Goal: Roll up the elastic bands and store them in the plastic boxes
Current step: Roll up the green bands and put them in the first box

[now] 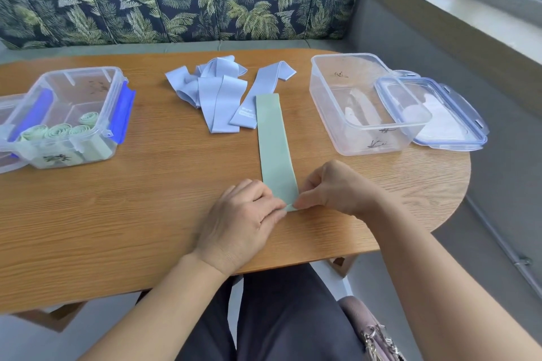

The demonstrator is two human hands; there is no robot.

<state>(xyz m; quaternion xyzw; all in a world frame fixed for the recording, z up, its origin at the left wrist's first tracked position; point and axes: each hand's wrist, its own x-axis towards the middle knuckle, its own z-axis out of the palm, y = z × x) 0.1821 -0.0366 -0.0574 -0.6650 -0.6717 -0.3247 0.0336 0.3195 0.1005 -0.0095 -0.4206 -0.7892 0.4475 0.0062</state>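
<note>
A green elastic band (274,146) lies flat and straight on the wooden table (117,214), running away from me. My left hand (243,220) and my right hand (337,187) both pinch its near end, which is slightly turned up. Behind it lies a heap of pale blue bands (211,91). At the left stands a clear plastic box (67,117) with blue clips holding several rolled green bands (58,130). An empty clear box (363,102) stands at the right.
A clear lid (434,114) with blue trim leans against the right box. Another lid lies partly under the left box at the frame's edge. A leaf-patterned bench back runs behind the table. A pink bag (369,328) sits by my lap.
</note>
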